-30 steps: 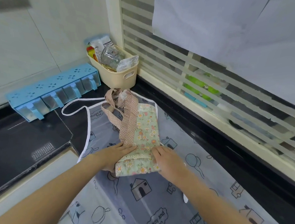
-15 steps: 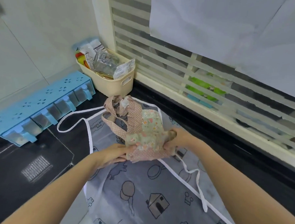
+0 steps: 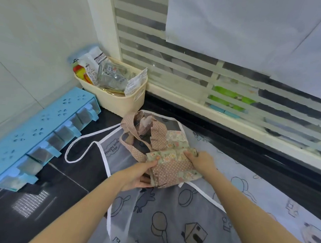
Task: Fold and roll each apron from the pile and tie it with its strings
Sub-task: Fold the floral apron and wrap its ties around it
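Observation:
A small floral apron (image 3: 172, 162) with pink dotted trim lies partly rolled on the counter, its near end turned up into a thick fold. My left hand (image 3: 140, 175) grips the left end of that roll, fingers curled under it. At the right end my right hand (image 3: 200, 159) holds the roll from the side. The pink dotted strings (image 3: 137, 133) lie loose and tangled beyond the roll. Under it all a translucent grey apron (image 3: 170, 222) with cartoon prints and white binding is spread flat.
A cream basket (image 3: 124, 99) of packets stands in the corner behind the aprons. A blue spice rack (image 3: 36, 134) lies along the left wall. The black counter (image 3: 76, 172) ends at a window sill on the right. A white strap loop (image 3: 75, 150) trails left.
The floral apron lay flat with both hands pressing its near end. Both hands have since lifted that end and rolled it away from me, and the roll is now thicker.

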A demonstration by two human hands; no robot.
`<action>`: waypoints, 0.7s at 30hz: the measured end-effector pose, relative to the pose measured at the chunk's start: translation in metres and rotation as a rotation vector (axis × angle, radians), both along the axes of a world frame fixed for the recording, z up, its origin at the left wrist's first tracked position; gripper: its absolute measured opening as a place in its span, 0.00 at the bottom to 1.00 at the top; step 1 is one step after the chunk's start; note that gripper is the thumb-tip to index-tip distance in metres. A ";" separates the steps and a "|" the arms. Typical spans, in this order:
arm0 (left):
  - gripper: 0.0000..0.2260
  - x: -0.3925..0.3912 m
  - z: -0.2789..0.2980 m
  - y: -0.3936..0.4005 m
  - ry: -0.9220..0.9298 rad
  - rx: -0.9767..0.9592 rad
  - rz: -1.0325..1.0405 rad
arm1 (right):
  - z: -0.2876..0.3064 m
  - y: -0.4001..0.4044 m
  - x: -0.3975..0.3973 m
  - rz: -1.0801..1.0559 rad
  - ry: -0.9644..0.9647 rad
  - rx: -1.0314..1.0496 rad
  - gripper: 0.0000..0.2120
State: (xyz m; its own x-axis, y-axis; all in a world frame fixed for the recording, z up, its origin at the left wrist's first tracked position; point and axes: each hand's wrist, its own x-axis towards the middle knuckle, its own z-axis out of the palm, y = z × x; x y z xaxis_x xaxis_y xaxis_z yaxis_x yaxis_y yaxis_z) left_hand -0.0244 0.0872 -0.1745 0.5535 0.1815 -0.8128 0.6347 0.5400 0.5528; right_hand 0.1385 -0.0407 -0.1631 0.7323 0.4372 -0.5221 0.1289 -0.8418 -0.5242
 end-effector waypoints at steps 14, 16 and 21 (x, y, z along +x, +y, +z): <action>0.11 0.022 0.006 0.042 0.107 0.741 -0.266 | -0.011 -0.017 0.015 0.084 -0.019 -0.011 0.20; 0.11 0.020 0.002 0.046 0.078 0.746 -0.292 | -0.012 -0.019 0.017 0.045 0.004 -0.003 0.20; 0.12 0.022 0.004 0.040 0.004 0.546 -0.217 | 0.007 -0.001 0.010 0.133 -0.260 0.077 0.21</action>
